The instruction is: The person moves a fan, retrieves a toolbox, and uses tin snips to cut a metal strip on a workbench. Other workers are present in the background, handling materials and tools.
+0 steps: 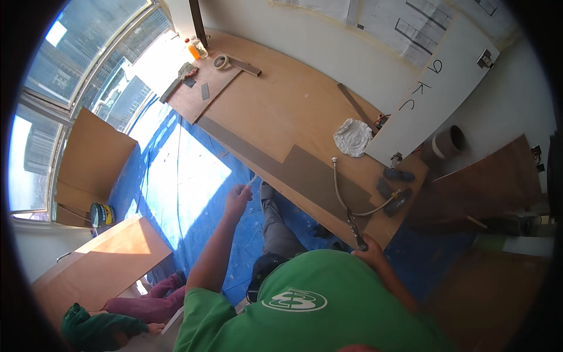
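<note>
Over the blue floor sheeting, my left hand (237, 199) is closed in a pinch on a thin pale strip (253, 179), too small to make out fully. At the near edge of the wooden worktop, my right hand (369, 251) is wrapped round a dark, narrow metal tool (355, 230). The tool's tip meets a pale flexible hose (337, 185), which curves over the board with a metal fitting at its far end. Part of the right hand is hidden behind my green shirt. Dark-handled tools (400, 199) lie close to the hose.
A long plywood worktop (281, 94) carries a crumpled white cloth (352, 138), a tape roll (220, 62) and bottles (192, 50). A white panel (440, 88) leans at the right. Another person (111, 320) is low at the left beside a wooden board (111, 252).
</note>
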Demonstrator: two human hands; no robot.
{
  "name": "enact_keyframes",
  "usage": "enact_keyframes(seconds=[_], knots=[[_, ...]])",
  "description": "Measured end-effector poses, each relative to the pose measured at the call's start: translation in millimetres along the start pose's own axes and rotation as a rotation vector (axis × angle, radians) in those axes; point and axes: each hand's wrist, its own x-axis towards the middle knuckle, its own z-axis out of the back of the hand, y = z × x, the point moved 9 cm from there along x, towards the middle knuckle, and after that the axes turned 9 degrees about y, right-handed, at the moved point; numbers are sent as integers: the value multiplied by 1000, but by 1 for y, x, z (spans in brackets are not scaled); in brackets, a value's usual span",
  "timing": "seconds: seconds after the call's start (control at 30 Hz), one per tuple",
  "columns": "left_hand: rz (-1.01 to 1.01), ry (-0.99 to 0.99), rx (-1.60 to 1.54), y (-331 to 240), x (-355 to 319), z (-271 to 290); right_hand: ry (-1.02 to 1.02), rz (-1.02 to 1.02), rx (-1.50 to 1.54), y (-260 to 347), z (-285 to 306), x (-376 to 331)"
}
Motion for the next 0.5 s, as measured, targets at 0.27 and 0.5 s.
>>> enact_keyframes(seconds=[0.27, 0.5], knots=[[-122, -306, 282, -61, 357, 177, -193, -331, 152, 90, -48, 73], [74, -602, 515, -84, 486, 272, -183, -412, 135, 189, -85, 107]])
